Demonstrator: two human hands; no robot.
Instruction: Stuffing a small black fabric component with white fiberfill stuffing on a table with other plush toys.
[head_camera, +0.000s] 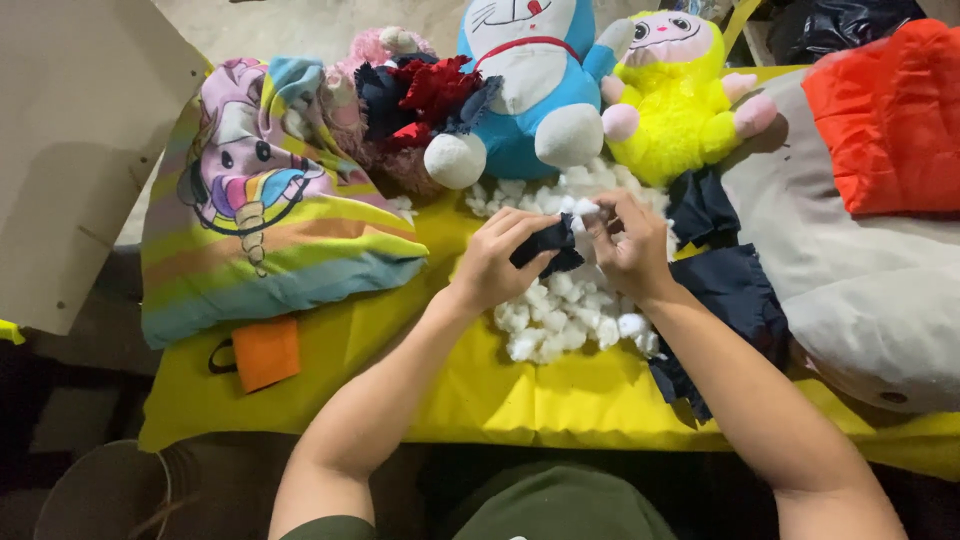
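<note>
Nearest the camera, two bare forearms are seen reaching forward over a yellow cloth (520, 400) spread across the work surface. The left hand (495, 262) is curled, its fingers closed around a small piece of dark navy fabric (547, 245). The right hand (628, 243) is met at the same piece, fingertips pinched at its edge together with a tuft of white stuffing; how firmly it is gripped cannot be told. The fabric is held just above a loose heap of white stuffing (565, 310) lying on the cloth between the hands.

To the right, more dark navy cloth (735, 295) is draped beside a pale grey cushion (860, 300), with a red-orange cushion (885, 120) resting on it. To the left, a striped unicorn pillow (265, 210) is laid, an orange tab (266, 352) showing beneath it.

Farthest away, a blue and white cat plush (530, 90), a yellow plush (675, 100) and a bundle of red and navy fabric scraps (420, 100) are lined up. At the lower left, what may be a round bucket (100, 495) is partly visible; its contents are hidden.
</note>
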